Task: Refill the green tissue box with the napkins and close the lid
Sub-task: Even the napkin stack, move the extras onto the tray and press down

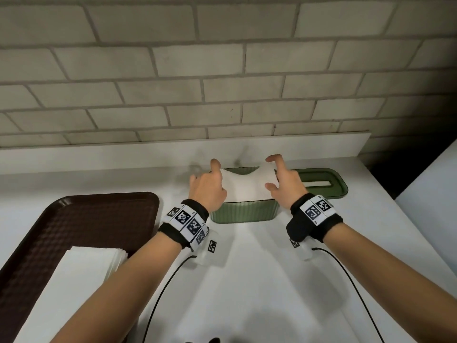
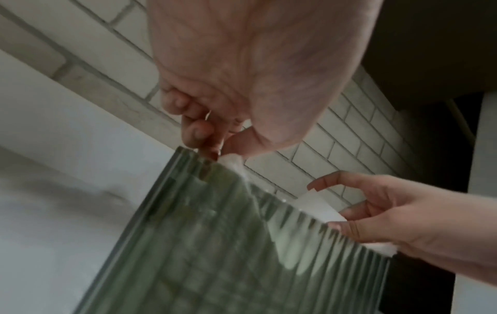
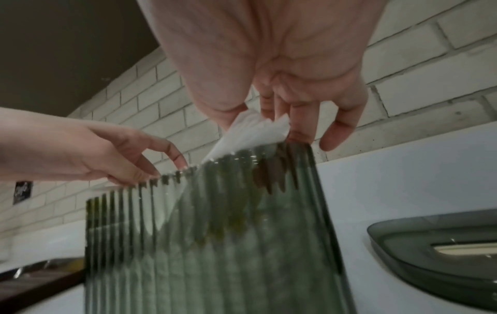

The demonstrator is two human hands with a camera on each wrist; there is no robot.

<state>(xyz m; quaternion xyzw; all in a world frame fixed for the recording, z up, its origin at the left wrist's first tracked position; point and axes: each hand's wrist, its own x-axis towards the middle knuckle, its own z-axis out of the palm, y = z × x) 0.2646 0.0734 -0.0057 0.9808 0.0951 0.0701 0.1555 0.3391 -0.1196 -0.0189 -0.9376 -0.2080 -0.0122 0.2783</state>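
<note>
Napkins (image 1: 243, 185) sag between my left hand (image 1: 207, 188) and right hand (image 1: 284, 185), seemingly pinched at each end, feeding into the green tissue box (image 1: 243, 210) below.

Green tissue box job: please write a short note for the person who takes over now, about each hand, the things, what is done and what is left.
Left hand: pinches the left end of the white napkin stack.
Right hand: pinches the right end of the same stack.
The stack sags in the middle and is partly inside the open ribbed green tissue box.
The green slotted lid lies on the white counter, right of the box.
More white napkins remain on the brown tray, at the left.
Done: lid off, one stack going in.
Left: seat the stack, add more if needed, close the lid.
</note>
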